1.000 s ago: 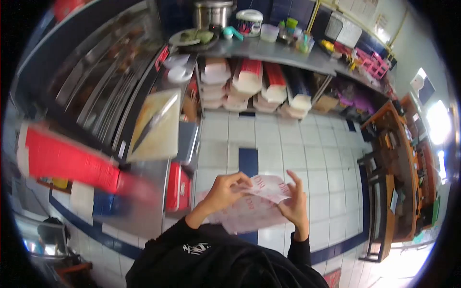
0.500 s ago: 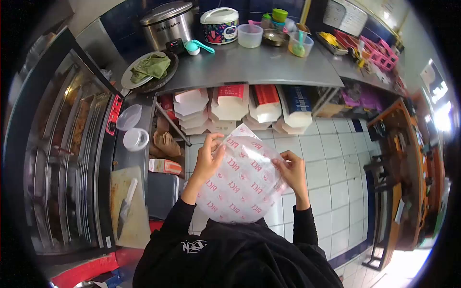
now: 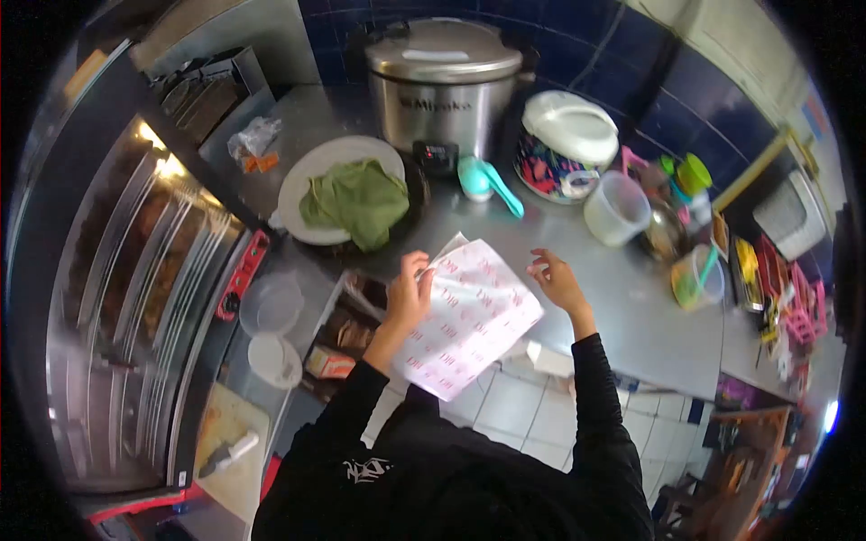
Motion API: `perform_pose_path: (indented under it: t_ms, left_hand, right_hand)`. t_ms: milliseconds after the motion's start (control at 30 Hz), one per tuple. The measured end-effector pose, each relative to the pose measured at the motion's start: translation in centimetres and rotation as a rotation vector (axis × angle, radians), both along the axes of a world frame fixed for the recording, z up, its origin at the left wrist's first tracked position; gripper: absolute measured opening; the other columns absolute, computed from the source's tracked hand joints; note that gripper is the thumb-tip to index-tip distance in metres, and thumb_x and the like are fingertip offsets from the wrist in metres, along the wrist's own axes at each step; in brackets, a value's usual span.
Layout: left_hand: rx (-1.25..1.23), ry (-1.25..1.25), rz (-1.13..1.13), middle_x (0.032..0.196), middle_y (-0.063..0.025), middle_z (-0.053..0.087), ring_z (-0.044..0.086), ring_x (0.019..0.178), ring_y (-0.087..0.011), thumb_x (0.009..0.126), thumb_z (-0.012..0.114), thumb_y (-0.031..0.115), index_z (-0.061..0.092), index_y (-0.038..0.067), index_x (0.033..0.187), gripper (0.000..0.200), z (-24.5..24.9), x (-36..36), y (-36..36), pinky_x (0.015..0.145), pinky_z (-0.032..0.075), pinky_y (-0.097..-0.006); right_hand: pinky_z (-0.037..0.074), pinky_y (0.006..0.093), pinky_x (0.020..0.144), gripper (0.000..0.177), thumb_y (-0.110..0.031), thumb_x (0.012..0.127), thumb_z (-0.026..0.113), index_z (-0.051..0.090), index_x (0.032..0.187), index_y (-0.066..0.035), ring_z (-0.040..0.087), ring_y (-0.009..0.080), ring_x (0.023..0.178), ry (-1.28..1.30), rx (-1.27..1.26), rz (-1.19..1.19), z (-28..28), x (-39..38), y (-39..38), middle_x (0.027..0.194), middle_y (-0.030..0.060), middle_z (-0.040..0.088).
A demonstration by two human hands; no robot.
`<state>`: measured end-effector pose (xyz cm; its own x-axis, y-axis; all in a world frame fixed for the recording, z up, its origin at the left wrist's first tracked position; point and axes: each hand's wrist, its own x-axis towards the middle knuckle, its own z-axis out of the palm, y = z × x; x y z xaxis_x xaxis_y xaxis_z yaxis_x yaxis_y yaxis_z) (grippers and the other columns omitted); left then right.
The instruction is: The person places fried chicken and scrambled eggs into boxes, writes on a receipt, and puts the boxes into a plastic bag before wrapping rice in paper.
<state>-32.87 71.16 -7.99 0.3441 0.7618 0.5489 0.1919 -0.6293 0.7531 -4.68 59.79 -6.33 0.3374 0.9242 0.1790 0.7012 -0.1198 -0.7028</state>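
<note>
My left hand (image 3: 410, 293) pinches the upper left edge of a sheet of white wrapping paper (image 3: 471, 316) printed with rows of red lettering. The paper hangs tilted in front of my body, at the near edge of the steel counter (image 3: 550, 261). Off the paper's upper right side, my right hand (image 3: 559, 281) is raised with its fingers apart and slightly curled, holding nothing. Beyond the hands on the counter are a turquoise rice scoop (image 3: 492, 185) and a green cloth (image 3: 356, 200) lying on a white plate (image 3: 293, 194).
A large steel rice cooker (image 3: 442, 99) and a patterned cooker (image 3: 566, 149) stand at the back. Clear tubs (image 3: 617, 209) are to the right. At left are a glass display cabinet (image 3: 135, 334), white lids and a knife (image 3: 230, 453) on a cutting board (image 3: 236, 410).
My right hand has let go of the paper and moved off it. I have turned left and come closer to the counter, with the paper still in my left hand.
</note>
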Motion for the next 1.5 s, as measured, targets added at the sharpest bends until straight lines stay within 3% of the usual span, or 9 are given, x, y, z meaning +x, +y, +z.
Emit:
perform_pose_path:
  t_ms: [200, 433, 533, 567, 700, 933, 1067, 1200, 1500]
  left_hand:
    - [-0.038, 0.126, -0.311, 0.089, -0.016, 0.064, 0.064, 0.073, -0.0321, 0.088, 0.06, 0.008, 0.052, 0.004, 0.107, 0.021, 5.3, 0.4, 15.8, 0.063, 0.049, -0.0364]
    - [-0.049, 0.081, -0.365, 0.088, -0.0122, 0.064, 0.062, 0.061, -0.026, 0.078, 0.062, -0.001, 0.056, 0.004, 0.092, 0.016, 9.3, 1.1, 21.4, 0.055, 0.05, -0.0325]
    - [0.075, 0.05, -0.381, 0.086, -0.01, 0.064, 0.062, 0.062, -0.0224, 0.072, 0.062, -0.004, 0.059, 0.004, 0.083, 0.014, 9.4, 1.3, 22.5, 0.055, 0.05, -0.0299]
    - [0.058, 0.065, -0.385, 0.087, -0.0085, 0.064, 0.063, 0.065, -0.0193, 0.069, 0.061, -0.006, 0.062, 0.005, 0.078, 0.014, 9.3, 1.4, 22.8, 0.055, 0.05, -0.0282]
    - [0.118, -0.017, -0.301, 0.089, -0.008, 0.064, 0.064, 0.068, -0.0193, 0.069, 0.062, -0.006, 0.067, 0.007, 0.079, 0.018, 8.1, 3.5, 22.9, 0.056, 0.051, -0.0278]
    - [0.15, -0.074, -0.247, 0.089, -0.0075, 0.065, 0.066, 0.071, -0.02, 0.069, 0.065, -0.001, 0.07, 0.01, 0.082, 0.018, 7.6, 2.6, 20.4, 0.06, 0.054, -0.0286]
    - [0.035, -0.044, -0.17, 0.088, -0.0064, 0.069, 0.068, 0.073, -0.0194, 0.072, 0.066, -0.001, 0.071, 0.012, 0.079, 0.015, 7.5, -0.7, 19.2, 0.062, 0.055, -0.0279]
    - [0.024, -0.019, -0.214, 0.099, -0.005, 0.067, 0.067, 0.077, -0.0179, 0.071, 0.066, -0.001, 0.069, 0.009, 0.087, 0.02, 6.9, -2.1, 18.4, 0.062, 0.055, -0.0266]
    - [0.089, -0.059, -0.354, 0.1, -0.0102, 0.065, 0.066, 0.074, -0.0183, 0.072, 0.065, 0.0, 0.069, 0.006, 0.091, 0.021, 8.9, 1.2, 18.0, 0.062, 0.053, -0.0264]
  right_hand:
    - [0.039, 0.0509, 0.091, 0.062, -0.025, 0.075, 0.07, 0.044, 0.129, -0.007, 0.052, 0.0348, 0.109, -0.734, -0.114, -0.16, -6.4, 7.1, 19.1, 0.114, 0.0172, 0.057]
    - [0.048, 0.0482, 0.07, 0.038, -0.008, 0.073, 0.062, 0.047, 0.106, 0.003, 0.056, 0.046, 0.082, -0.385, 0.071, -0.019, -9.4, 9.6, 19.3, 0.095, 0.0262, 0.054]
    - [0.046, 0.0445, 0.091, 0.055, -0.008, 0.077, 0.058, 0.042, 0.129, 0.006, 0.061, 0.0358, 0.104, -0.619, 0.446, 0.02, -0.7, 12.0, 17.7, 0.113, 0.0233, 0.06]
    - [0.047, 0.0403, 0.09, 0.055, -0.014, 0.078, 0.063, 0.046, 0.127, 0.005, 0.062, 0.028, 0.102, -0.176, 0.336, -0.011, 5.1, 10.9, 19.1, 0.11, 0.0188, 0.062]
    - [0.048, 0.033, 0.077, 0.043, -0.008, 0.072, 0.064, 0.056, 0.113, 0.003, 0.063, 0.0249, 0.091, -0.587, 0.685, 0.232, 24.5, 8.5, 33.3, 0.103, 0.0162, 0.063]
    - [0.051, 0.0408, 0.067, 0.048, -0.04, 0.076, 0.064, 0.064, 0.092, 0.006, 0.064, 0.0346, 0.068, -0.639, 0.144, 0.477, 28.4, 0.0, 66.5, 0.08, 0.0222, 0.065]
    - [0.049, 0.0332, 0.048, 0.036, -0.031, 0.082, 0.067, 0.062, 0.084, 0.005, 0.059, 0.0184, 0.054, -0.05, -0.305, 0.377, 28.0, -3.8, 67.1, 0.068, 0.0103, 0.06]
    - [0.046, 0.0345, 0.047, 0.035, -0.03, 0.075, 0.066, 0.065, 0.078, 0.004, 0.058, 0.0181, 0.053, -0.295, -0.356, 0.429, 28.6, -4.2, 67.7, 0.069, 0.0095, 0.061]
    - [0.041, 0.0275, 0.053, 0.032, -0.034, 0.083, 0.063, 0.061, 0.094, -0.004, 0.05, 0.0137, 0.058, -0.07, 0.259, 0.521, 36.2, 2.3, 60.6, 0.078, 0.0053, 0.057]
